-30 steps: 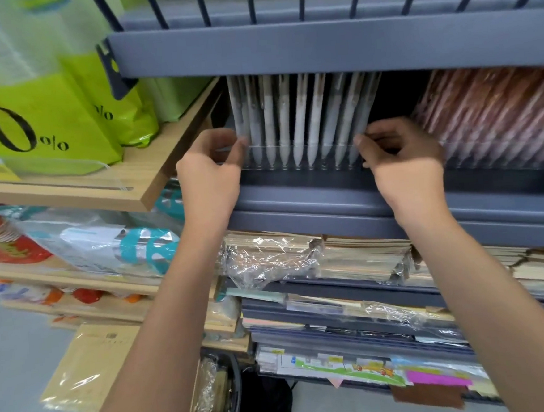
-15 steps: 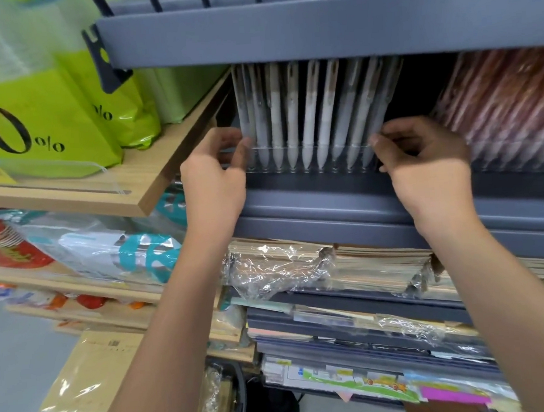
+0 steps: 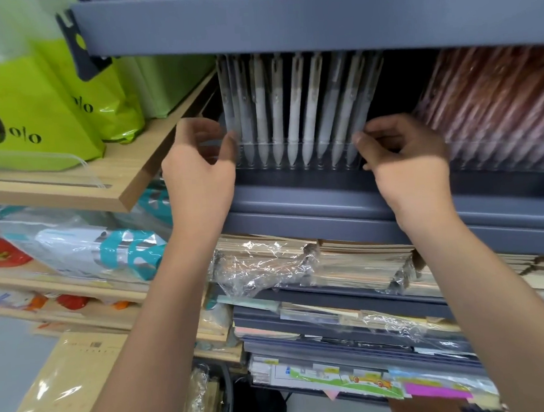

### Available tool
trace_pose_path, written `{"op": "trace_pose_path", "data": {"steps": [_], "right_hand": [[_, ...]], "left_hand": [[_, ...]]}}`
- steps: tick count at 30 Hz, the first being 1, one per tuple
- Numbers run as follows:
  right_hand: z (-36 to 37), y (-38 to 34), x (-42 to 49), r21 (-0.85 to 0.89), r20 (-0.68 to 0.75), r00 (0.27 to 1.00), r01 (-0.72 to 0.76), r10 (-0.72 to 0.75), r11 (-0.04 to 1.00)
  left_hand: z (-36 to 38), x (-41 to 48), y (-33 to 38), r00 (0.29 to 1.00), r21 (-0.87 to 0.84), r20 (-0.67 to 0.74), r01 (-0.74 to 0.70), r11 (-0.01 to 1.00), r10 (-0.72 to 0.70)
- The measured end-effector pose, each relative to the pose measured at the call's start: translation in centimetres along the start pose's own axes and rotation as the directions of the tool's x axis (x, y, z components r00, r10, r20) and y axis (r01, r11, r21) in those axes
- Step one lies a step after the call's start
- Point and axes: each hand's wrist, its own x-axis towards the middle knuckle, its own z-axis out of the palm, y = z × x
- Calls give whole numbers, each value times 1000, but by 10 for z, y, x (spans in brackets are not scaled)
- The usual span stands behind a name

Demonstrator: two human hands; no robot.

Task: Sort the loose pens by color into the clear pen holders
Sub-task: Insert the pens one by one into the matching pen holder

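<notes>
A clear pen holder (image 3: 296, 157) stands on the grey shelf, filled with several white pens (image 3: 292, 108) lying side by side, tips toward me. My left hand (image 3: 197, 175) grips the holder's left front corner, thumb on the front wall. At the holder's right front corner my right hand (image 3: 406, 161) pinches the wall with curled fingers. Further right, a second clear holder (image 3: 502, 164) carries several reddish-brown pens (image 3: 495, 100).
The grey metal shelf (image 3: 328, 195) has another grey shelf (image 3: 315, 19) close above it. A wooden shelf (image 3: 79, 184) with green bags (image 3: 26, 113) sits to the left. Wrapped notebook stacks (image 3: 317, 267) and folders fill the shelves below.
Both hands stay on the white-pen holder's front corners. The view has shifted, so the holder and my hands sit a little lower and more to the right in the frame.
</notes>
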Motion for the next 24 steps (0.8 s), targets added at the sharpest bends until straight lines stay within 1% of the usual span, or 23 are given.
{"op": "trace_pose_path", "data": {"steps": [3,7,17,24], "right_hand": [[0,1,0,6,2,1000,0,0,1000],[0,1,1,-11,-1,1000,11,-11,1000],[-1,2,-1,-8,-8,1000,21,-21,1000],[-2,2,-1,4,-5,1000,17,-17,1000]], "left_hand": [[2,-4,5,999,25,-37,-31,999,32],[9,-12,13,998,32,-38,-56,998,57],[19,-14,17,996,45,-93,14,999,-10],[20,-15,17,995,68,-102,8,998,-1]]}}
